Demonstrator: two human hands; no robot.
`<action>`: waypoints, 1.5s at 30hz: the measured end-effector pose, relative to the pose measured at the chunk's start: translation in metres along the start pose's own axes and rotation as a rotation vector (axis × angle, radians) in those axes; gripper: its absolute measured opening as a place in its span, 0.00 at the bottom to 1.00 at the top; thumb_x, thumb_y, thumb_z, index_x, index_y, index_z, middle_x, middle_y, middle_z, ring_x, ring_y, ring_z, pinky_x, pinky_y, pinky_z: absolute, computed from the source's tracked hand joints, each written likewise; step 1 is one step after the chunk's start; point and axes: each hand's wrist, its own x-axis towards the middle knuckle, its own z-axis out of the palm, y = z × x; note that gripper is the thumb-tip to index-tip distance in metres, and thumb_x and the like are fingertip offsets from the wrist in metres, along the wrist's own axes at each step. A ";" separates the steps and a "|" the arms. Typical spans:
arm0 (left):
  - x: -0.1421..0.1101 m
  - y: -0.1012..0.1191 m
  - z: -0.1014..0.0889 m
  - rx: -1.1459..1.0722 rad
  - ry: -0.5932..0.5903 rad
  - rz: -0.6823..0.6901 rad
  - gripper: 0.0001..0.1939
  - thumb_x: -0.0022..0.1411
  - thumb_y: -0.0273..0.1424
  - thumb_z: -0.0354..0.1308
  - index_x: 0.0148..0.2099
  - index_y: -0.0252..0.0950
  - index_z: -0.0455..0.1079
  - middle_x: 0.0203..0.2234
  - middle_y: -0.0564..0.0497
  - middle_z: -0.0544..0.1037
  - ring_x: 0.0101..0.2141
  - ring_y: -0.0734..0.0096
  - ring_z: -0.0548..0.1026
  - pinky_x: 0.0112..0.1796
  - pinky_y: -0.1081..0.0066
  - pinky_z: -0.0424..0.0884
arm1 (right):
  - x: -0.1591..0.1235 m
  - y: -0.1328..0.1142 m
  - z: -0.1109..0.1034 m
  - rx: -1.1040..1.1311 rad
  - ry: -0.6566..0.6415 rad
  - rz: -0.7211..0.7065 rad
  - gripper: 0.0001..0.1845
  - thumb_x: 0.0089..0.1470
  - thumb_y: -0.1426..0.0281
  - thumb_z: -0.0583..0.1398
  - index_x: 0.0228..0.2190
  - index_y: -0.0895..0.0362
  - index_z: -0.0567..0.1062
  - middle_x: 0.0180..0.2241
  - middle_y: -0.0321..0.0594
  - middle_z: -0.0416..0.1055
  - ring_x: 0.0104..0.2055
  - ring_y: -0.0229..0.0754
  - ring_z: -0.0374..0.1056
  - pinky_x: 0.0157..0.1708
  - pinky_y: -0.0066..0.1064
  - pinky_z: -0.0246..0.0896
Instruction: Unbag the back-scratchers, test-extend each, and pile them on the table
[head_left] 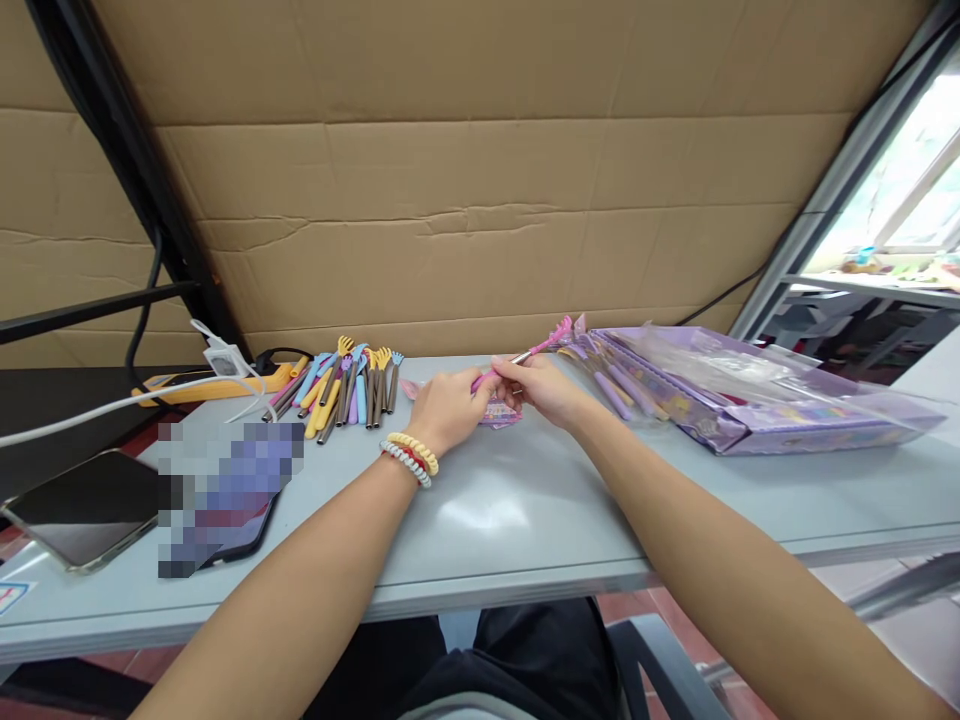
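Note:
A pink back scratcher (pixel 541 343) with a small hand-shaped head and a metal shaft slants up to the right between my hands. My left hand (pixel 450 410) is closed around its pink handle end. With its fingertips, my right hand (pixel 546 388) pinches the metal shaft. Beneath both hands lies a printed pink-purple plastic wrapper (pixel 501 413), partly covered by my fingers. To the left is a pile of back scratchers (pixel 345 385) in yellow, blue and purple. Several wrapped ones (pixel 615 385) lie to the right.
A purple display box (pixel 787 435) with clear plastic on top stands on the right. Two phones, one dark-screened (pixel 94 508) and one partly blurred (pixel 240 500), lie at left. Behind them are a yellow power strip (pixel 277 378) and white charger (pixel 225 355). Cardboard (pixel 465 230) backs the table.

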 end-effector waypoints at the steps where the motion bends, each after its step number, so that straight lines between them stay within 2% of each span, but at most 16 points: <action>1: 0.000 -0.001 0.001 0.001 -0.007 -0.006 0.26 0.66 0.46 0.37 0.35 0.40 0.73 0.27 0.48 0.78 0.31 0.63 0.74 0.29 0.69 0.59 | 0.001 0.001 0.000 -0.007 0.002 -0.002 0.24 0.44 0.51 0.62 0.18 0.60 0.70 0.14 0.36 0.63 0.15 0.32 0.57 0.14 0.25 0.49; 5: 0.002 -0.003 0.005 -0.015 -0.028 -0.016 0.27 0.66 0.48 0.36 0.36 0.38 0.72 0.28 0.47 0.77 0.30 0.62 0.74 0.29 0.68 0.59 | 0.005 0.006 0.001 -0.008 0.031 -0.068 0.25 0.42 0.50 0.63 0.17 0.60 0.70 0.13 0.35 0.62 0.15 0.31 0.56 0.14 0.25 0.49; 9: 0.002 -0.002 0.006 -0.066 0.021 0.034 0.21 0.67 0.44 0.38 0.42 0.39 0.68 0.29 0.49 0.77 0.30 0.63 0.73 0.29 0.69 0.59 | 0.005 0.006 0.000 0.050 0.127 -0.154 0.22 0.42 0.53 0.65 0.17 0.60 0.69 0.15 0.33 0.61 0.16 0.30 0.55 0.15 0.25 0.49; 11: 0.003 0.000 0.007 -0.094 0.050 0.063 0.19 0.67 0.42 0.38 0.41 0.40 0.68 0.29 0.51 0.77 0.31 0.65 0.73 0.29 0.70 0.60 | 0.004 0.005 -0.001 0.070 0.147 -0.166 0.21 0.41 0.55 0.66 0.19 0.59 0.69 0.15 0.32 0.62 0.16 0.31 0.56 0.16 0.25 0.50; 13: 0.003 0.000 0.008 -0.119 0.077 0.104 0.17 0.67 0.39 0.40 0.39 0.40 0.68 0.30 0.52 0.76 0.32 0.66 0.73 0.30 0.70 0.60 | 0.002 0.003 -0.003 0.014 0.108 -0.144 0.21 0.44 0.53 0.64 0.19 0.58 0.69 0.15 0.33 0.62 0.16 0.32 0.57 0.16 0.26 0.49; 15: 0.003 0.001 0.009 -0.140 0.110 0.149 0.15 0.67 0.36 0.42 0.38 0.40 0.69 0.32 0.51 0.76 0.34 0.67 0.72 0.32 0.70 0.61 | 0.001 0.002 -0.004 -0.095 0.045 -0.099 0.26 0.49 0.49 0.58 0.15 0.58 0.67 0.13 0.34 0.61 0.15 0.32 0.56 0.16 0.27 0.48; 17: 0.003 0.001 0.010 -0.147 0.130 0.170 0.14 0.66 0.33 0.43 0.37 0.39 0.69 0.33 0.50 0.75 0.35 0.67 0.72 0.34 0.70 0.62 | 0.000 0.002 -0.003 -0.184 0.014 -0.076 0.32 0.53 0.49 0.53 0.10 0.57 0.62 0.10 0.34 0.55 0.14 0.32 0.52 0.17 0.28 0.46; 19: 0.002 0.001 0.010 -0.156 0.111 0.178 0.14 0.66 0.32 0.42 0.37 0.37 0.68 0.33 0.49 0.75 0.35 0.66 0.72 0.34 0.69 0.62 | 0.000 0.001 -0.001 -0.216 0.008 -0.076 0.32 0.54 0.52 0.53 0.07 0.57 0.57 0.08 0.32 0.50 0.14 0.30 0.47 0.18 0.28 0.44; 23: 0.001 -0.001 0.005 -0.266 -0.045 0.195 0.17 0.65 0.43 0.43 0.40 0.38 0.68 0.30 0.51 0.75 0.31 0.67 0.71 0.30 0.70 0.60 | -0.005 -0.005 0.006 -0.211 -0.040 -0.086 0.23 0.51 0.61 0.55 0.11 0.58 0.61 0.12 0.31 0.51 0.17 0.30 0.45 0.19 0.28 0.40; 26: 0.003 -0.004 0.000 -0.303 -0.137 0.177 0.25 0.61 0.52 0.43 0.34 0.38 0.69 0.24 0.52 0.74 0.27 0.67 0.70 0.27 0.71 0.58 | -0.009 -0.010 0.013 -0.258 -0.051 -0.112 0.18 0.49 0.65 0.54 0.12 0.58 0.63 0.14 0.31 0.53 0.19 0.31 0.47 0.20 0.28 0.41; 30: 0.009 -0.002 -0.004 -0.065 -0.097 0.053 0.30 0.56 0.58 0.44 0.22 0.37 0.66 0.17 0.49 0.69 0.23 0.63 0.69 0.25 0.69 0.53 | -0.009 -0.011 0.016 -0.269 0.000 -0.125 0.17 0.49 0.65 0.54 0.13 0.58 0.63 0.15 0.31 0.52 0.20 0.31 0.47 0.20 0.28 0.41; 32: 0.013 0.002 -0.005 0.020 -0.068 -0.023 0.31 0.54 0.59 0.44 0.19 0.37 0.65 0.16 0.47 0.69 0.24 0.60 0.70 0.25 0.68 0.53 | -0.006 -0.010 0.014 -0.200 0.027 -0.116 0.19 0.48 0.65 0.55 0.12 0.57 0.57 0.14 0.30 0.48 0.19 0.30 0.43 0.19 0.28 0.38; 36: 0.016 0.012 -0.009 0.044 -0.075 -0.093 0.32 0.52 0.61 0.44 0.18 0.38 0.64 0.16 0.46 0.69 0.24 0.59 0.71 0.25 0.68 0.54 | -0.003 -0.006 0.007 -0.063 0.014 -0.116 0.23 0.48 0.65 0.56 0.12 0.56 0.50 0.13 0.28 0.41 0.17 0.30 0.38 0.18 0.28 0.33; 45: 0.016 0.019 -0.019 0.036 -0.085 -0.145 0.32 0.49 0.62 0.46 0.19 0.38 0.66 0.17 0.45 0.71 0.25 0.57 0.73 0.25 0.68 0.55 | -0.005 -0.008 0.007 -0.005 0.011 -0.140 0.23 0.47 0.66 0.56 0.12 0.55 0.49 0.13 0.28 0.40 0.16 0.29 0.38 0.16 0.28 0.32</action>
